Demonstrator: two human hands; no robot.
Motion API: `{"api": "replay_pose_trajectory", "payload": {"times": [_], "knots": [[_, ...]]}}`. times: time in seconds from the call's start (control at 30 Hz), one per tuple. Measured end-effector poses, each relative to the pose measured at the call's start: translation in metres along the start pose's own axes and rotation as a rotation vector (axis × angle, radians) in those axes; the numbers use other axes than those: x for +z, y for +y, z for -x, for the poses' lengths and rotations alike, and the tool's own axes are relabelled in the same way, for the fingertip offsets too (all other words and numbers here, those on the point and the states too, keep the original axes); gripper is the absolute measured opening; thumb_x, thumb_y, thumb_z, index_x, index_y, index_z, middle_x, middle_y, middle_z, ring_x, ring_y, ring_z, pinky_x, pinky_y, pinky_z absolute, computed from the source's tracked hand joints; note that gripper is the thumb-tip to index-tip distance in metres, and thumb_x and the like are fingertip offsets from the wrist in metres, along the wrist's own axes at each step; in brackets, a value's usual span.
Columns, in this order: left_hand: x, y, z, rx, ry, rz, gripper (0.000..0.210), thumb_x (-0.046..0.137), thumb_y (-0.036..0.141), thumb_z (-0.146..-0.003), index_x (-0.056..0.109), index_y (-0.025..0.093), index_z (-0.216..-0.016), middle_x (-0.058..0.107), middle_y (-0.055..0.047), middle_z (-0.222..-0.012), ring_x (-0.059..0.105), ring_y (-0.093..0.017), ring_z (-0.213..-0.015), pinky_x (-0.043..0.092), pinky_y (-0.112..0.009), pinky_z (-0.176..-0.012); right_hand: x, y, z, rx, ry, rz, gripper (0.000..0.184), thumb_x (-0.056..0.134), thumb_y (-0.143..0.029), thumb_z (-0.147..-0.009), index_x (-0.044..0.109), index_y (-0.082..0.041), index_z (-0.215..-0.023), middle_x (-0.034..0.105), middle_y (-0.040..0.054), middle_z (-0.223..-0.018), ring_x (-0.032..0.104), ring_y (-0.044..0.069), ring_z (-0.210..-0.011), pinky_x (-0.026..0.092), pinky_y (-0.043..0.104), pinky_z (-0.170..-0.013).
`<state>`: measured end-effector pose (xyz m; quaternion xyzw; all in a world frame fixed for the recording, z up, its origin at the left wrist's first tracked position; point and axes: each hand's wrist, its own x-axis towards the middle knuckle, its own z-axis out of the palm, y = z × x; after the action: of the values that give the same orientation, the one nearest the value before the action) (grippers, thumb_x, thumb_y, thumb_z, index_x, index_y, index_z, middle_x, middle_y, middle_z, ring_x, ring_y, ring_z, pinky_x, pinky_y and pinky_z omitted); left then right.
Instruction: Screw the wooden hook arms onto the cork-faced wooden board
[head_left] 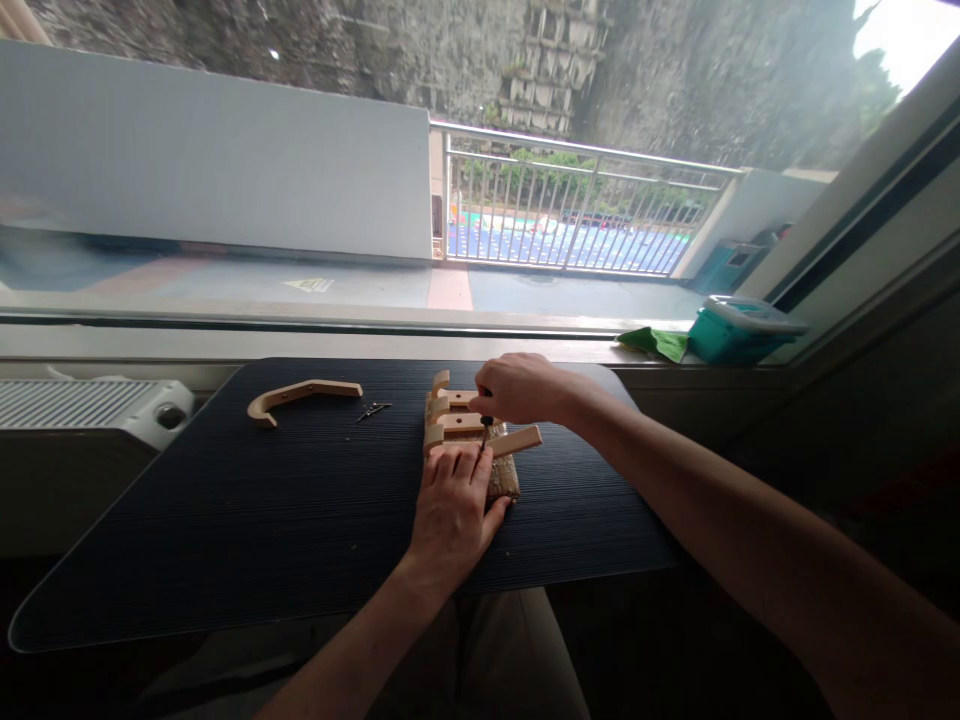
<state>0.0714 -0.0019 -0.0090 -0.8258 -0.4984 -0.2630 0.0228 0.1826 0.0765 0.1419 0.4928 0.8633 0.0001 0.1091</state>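
Note:
My right hand is closed around the dark handle of a screwdriver, whose shaft points down beside my left fingertips. Bent over the nearest curved wooden hook, the fingers of my left hand press it against a rough, straw-coloured block. The straight end of that hook sticks out to the right, at an angle. Farther back on the same block lie other curved wooden hooks, side by side, with a hole visible. The screwdriver's tip is hidden by my left fingers.
A loose curved wooden hook lies on the dark table at the left, with several small screws beside it. Beyond the table are a windowsill with a green cloth and a teal box. A white radiator stands left.

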Motion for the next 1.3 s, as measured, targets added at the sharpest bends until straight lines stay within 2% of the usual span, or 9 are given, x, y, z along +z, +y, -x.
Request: {"api": "replay_pose_trajectory", "payload": {"times": [0.13, 0.2, 0.3, 0.5, 0.7, 0.8, 0.93, 1.03, 1.3], "knots": [[-0.001, 0.000, 0.000, -0.004, -0.007, 0.002, 0.053, 0.060, 0.035, -0.076, 0.048, 0.015, -0.124, 0.052, -0.011, -0.121, 0.043, -0.028, -0.112, 0.032, -0.047, -0.101, -0.005, -0.001, 0.002, 0.000, -0.045, 0.020, 0.032, 0.047, -0.040, -0.077, 0.067, -0.020, -0.094, 0.068, 0.0089, -0.091, 0.060, 0.021, -0.080, 0.037, 0.027, -0.059], [-0.001, 0.000, 0.000, -0.001, 0.000, 0.004, 0.053, 0.060, 0.034, -0.076, 0.048, 0.016, -0.124, 0.052, -0.011, -0.122, 0.043, -0.028, -0.111, 0.032, -0.047, -0.100, -0.008, 0.001, 0.006, -0.033, -0.069, 0.013, 0.029, 0.053, -0.035, -0.073, 0.066, -0.024, -0.095, 0.068, 0.0049, -0.091, 0.060, 0.019, -0.079, 0.037, 0.026, -0.060], [0.000, 0.000, 0.000, -0.004, -0.002, 0.003, 0.052, 0.060, 0.034, -0.076, 0.048, 0.016, -0.124, 0.051, -0.011, -0.122, 0.043, -0.028, -0.112, 0.032, -0.047, -0.101, -0.010, 0.004, 0.010, -0.063, -0.062, -0.011, 0.025, 0.052, -0.027, -0.072, 0.066, -0.027, -0.092, 0.069, 0.0016, -0.089, 0.059, 0.016, -0.075, 0.034, 0.025, -0.057], [0.001, 0.000, 0.000, -0.006, -0.012, 0.002, 0.052, 0.059, 0.035, -0.077, 0.048, 0.016, -0.124, 0.051, -0.010, -0.122, 0.042, -0.027, -0.113, 0.030, -0.045, -0.103, -0.003, 0.004, 0.006, -0.049, -0.054, 0.001, 0.024, 0.049, -0.028, -0.075, 0.068, -0.021, -0.088, 0.069, 0.0062, -0.087, 0.060, 0.017, -0.074, 0.034, 0.025, -0.054], [0.000, 0.000, 0.000, -0.007, -0.011, -0.004, 0.052, 0.059, 0.035, -0.077, 0.048, 0.015, -0.123, 0.051, -0.011, -0.121, 0.042, -0.028, -0.112, 0.030, -0.046, -0.102, -0.003, -0.001, 0.003, 0.024, -0.031, 0.032, 0.034, 0.044, -0.036, -0.080, 0.067, -0.017, -0.095, 0.069, 0.0120, -0.092, 0.061, 0.021, -0.081, 0.039, 0.027, -0.060], [0.000, 0.000, 0.000, 0.001, -0.002, -0.002, 0.052, 0.059, 0.035, -0.076, 0.049, 0.015, -0.123, 0.052, -0.011, -0.121, 0.043, -0.028, -0.112, 0.032, -0.046, -0.101, -0.008, -0.001, 0.007, -0.011, -0.065, 0.053, 0.029, 0.051, -0.034, -0.075, 0.067, -0.021, -0.096, 0.069, 0.0082, -0.092, 0.061, 0.020, -0.081, 0.039, 0.027, -0.061], [0.000, 0.000, 0.000, -0.003, -0.003, -0.001, 0.052, 0.059, 0.035, -0.077, 0.048, 0.015, -0.124, 0.051, -0.011, -0.123, 0.042, -0.028, -0.113, 0.031, -0.046, -0.102, -0.012, 0.002, 0.012, -0.068, -0.066, 0.023, 0.025, 0.053, -0.022, -0.071, 0.068, -0.026, -0.091, 0.069, 0.0019, -0.090, 0.061, 0.017, -0.079, 0.037, 0.025, -0.059], [0.000, -0.001, 0.000, -0.001, -0.002, -0.003, 0.052, 0.060, 0.035, -0.076, 0.049, 0.016, -0.123, 0.051, -0.011, -0.123, 0.043, -0.028, -0.113, 0.032, -0.047, -0.102, -0.010, 0.004, 0.011, -0.063, -0.059, 0.023, 0.026, 0.053, -0.020, -0.072, 0.069, -0.024, -0.092, 0.069, 0.0034, -0.090, 0.061, 0.018, -0.081, 0.037, 0.025, -0.059], [-0.001, 0.000, 0.000, -0.007, -0.023, -0.007, 0.052, 0.058, 0.036, -0.078, 0.048, 0.015, -0.124, 0.051, -0.011, -0.123, 0.042, -0.028, -0.114, 0.030, -0.045, -0.103, -0.008, -0.003, 0.007, -0.016, -0.073, 0.047, 0.030, 0.049, -0.032, -0.077, 0.068, -0.016, -0.095, 0.069, 0.0117, -0.090, 0.062, 0.022, -0.081, 0.039, 0.028, -0.059]]}}
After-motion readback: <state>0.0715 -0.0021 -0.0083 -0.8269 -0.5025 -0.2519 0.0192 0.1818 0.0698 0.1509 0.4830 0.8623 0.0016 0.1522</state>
